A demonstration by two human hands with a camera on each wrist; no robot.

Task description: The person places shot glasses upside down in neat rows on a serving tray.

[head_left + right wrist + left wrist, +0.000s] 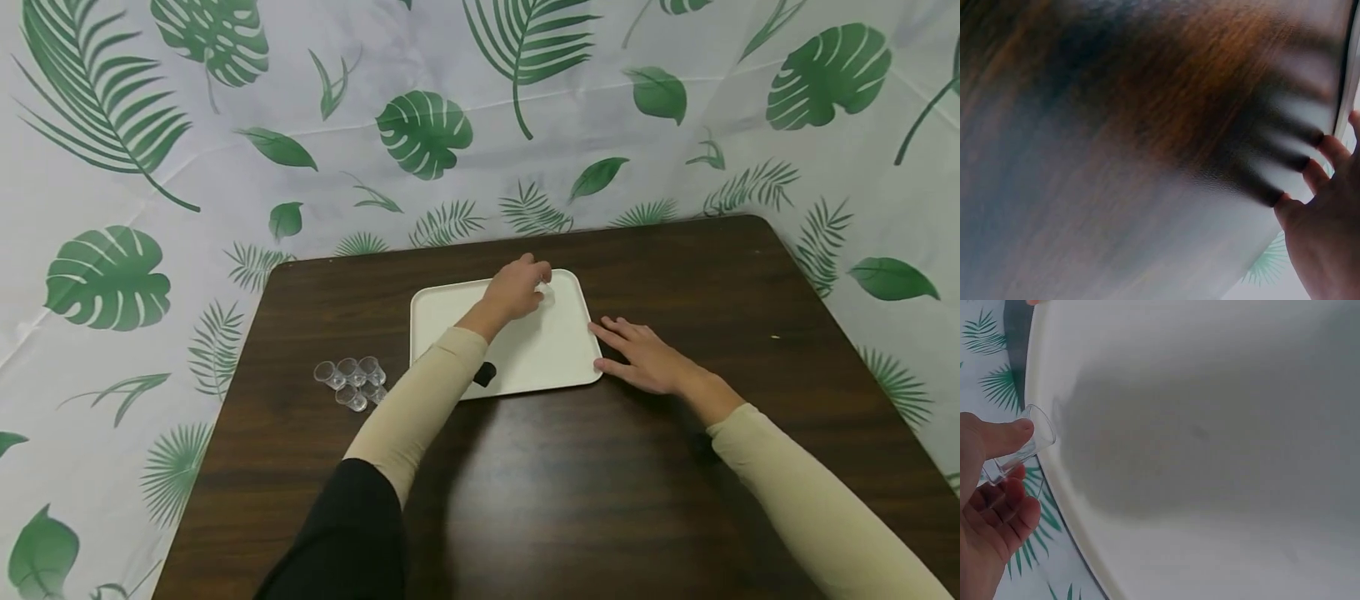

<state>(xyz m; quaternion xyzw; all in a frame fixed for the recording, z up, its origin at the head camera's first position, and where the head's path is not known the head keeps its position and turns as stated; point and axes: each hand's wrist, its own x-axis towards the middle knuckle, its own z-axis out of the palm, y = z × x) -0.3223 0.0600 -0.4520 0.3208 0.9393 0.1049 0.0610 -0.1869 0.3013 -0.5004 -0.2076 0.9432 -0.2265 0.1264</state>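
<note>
In the head view a white rectangular tray (555, 350) lies on the dark wooden table. My left hand (516, 287) reaches over the tray's far right part and pinches a small clear cup. The left wrist view shows that cup (1025, 447) tilted between thumb and fingers near the tray's rim. My right hand (647, 358) rests at the tray's right edge, fingers spread and fairly straight, its fingertips at the rim and on the table. Several more clear cups (351, 397) stand grouped left of the tray, partly hidden by the left forearm.
The table (600, 492) spreads out around the tray, with rounded far corners. Behind it hangs a white cloth (540, 158) printed with green leaves. A black object (485, 374), probably the wrist camera, shows beside the left sleeve.
</note>
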